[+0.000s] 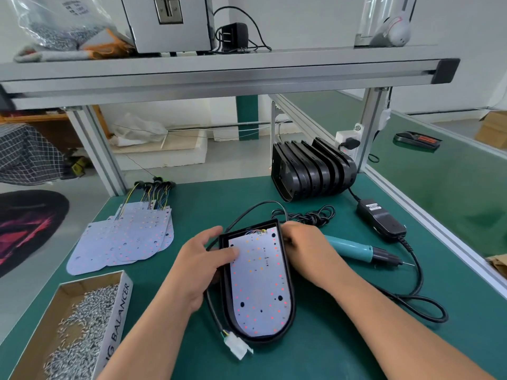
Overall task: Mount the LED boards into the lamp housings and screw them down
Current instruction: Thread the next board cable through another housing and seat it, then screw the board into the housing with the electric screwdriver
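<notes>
On green mat (214, 204), my left hand (203, 267) and right hand (307, 250) grip lamp housing (290, 311), spare boards (123, 242), screw box (120, 311) left, screwdriver (354, 248) right, stacked housings (312, 171) behind.

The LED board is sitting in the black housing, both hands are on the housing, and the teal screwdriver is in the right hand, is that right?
Not quite. The head view shows the teal screwdriver lying on the green mat beside the right hand, not held. The LED board does sit in the black housing, which that hand and the left hand touch.
</notes>
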Available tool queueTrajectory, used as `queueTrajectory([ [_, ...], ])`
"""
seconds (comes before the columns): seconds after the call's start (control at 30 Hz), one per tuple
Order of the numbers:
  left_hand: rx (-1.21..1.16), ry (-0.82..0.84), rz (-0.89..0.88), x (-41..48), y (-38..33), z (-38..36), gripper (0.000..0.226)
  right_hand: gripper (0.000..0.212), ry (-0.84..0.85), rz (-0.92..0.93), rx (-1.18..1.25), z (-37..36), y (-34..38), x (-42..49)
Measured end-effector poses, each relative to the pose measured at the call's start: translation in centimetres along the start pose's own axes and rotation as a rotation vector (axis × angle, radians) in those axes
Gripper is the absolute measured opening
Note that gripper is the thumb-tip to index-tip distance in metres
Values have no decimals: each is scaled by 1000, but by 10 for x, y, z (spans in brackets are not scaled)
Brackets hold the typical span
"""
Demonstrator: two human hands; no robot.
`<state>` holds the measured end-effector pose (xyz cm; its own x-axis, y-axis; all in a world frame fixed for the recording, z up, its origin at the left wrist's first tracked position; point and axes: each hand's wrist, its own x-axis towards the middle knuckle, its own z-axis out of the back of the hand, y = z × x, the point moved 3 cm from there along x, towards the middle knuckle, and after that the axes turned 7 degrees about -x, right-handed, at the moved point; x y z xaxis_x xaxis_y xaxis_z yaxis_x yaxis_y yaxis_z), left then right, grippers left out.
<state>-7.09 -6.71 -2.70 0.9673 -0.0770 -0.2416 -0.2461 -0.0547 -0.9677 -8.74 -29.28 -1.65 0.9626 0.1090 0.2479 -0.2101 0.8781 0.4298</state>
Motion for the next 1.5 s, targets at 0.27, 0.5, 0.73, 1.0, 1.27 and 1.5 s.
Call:
queueTrajectory([
  [0.27,69,-10,-47,8,6,3,28,43,-7,-198,-441,49,-44,-12],
  [0.5,387,-24,-184,15,9,2,7,51,354,-247,-380,64,-69,-22],
  [0.73,408,-52,-152,24,12,12,21,59,386,-322,-374,75,-93,-28],
  [1.0,528,-110,-251,25,15,9,10,35,276,-254,-398,67,-83,-24],
  [1.27,559,-135,-306,19,7,4,21,28,60,-289,434,77,-71,-25],
  [1.5,779,-157,-358,14,-2,11,29,29,62,-273,1096,42,-38,-18],
])
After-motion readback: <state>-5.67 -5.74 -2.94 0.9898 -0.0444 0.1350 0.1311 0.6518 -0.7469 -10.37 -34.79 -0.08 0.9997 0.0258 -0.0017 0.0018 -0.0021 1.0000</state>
